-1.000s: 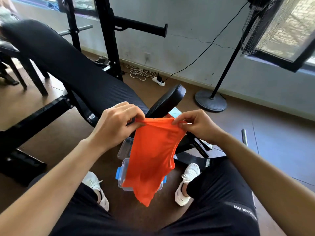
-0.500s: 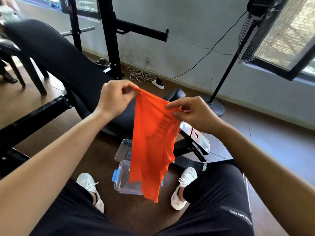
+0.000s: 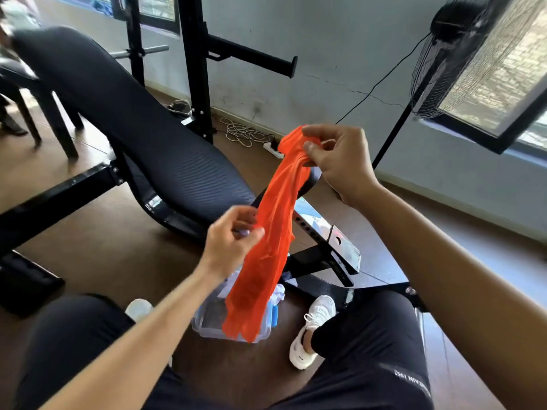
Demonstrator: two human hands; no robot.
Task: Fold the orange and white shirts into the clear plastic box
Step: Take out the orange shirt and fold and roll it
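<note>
The orange shirt (image 3: 273,232) hangs in the air as a long narrow bundle, slanting from upper right to lower left. My right hand (image 3: 337,161) pinches its top end, raised high. My left hand (image 3: 233,241), blurred, grips the shirt's left edge about halfway down. Below it on the floor stands the clear plastic box (image 3: 207,321) with blue clips, partly hidden by the shirt's lower end. A bit of white cloth (image 3: 278,294), likely the white shirt, shows at the box's far side.
A black padded weight bench (image 3: 142,143) slopes across the left, its steel foot (image 3: 334,247) just behind the box. My knees and white shoes (image 3: 310,329) flank the box. A standing fan (image 3: 461,54) and a power strip (image 3: 273,150) stand by the wall.
My right hand has risen with the shirt's top end. My left hand has dropped from the top edge to the middle of the shirt, which now hangs bunched and narrower.
</note>
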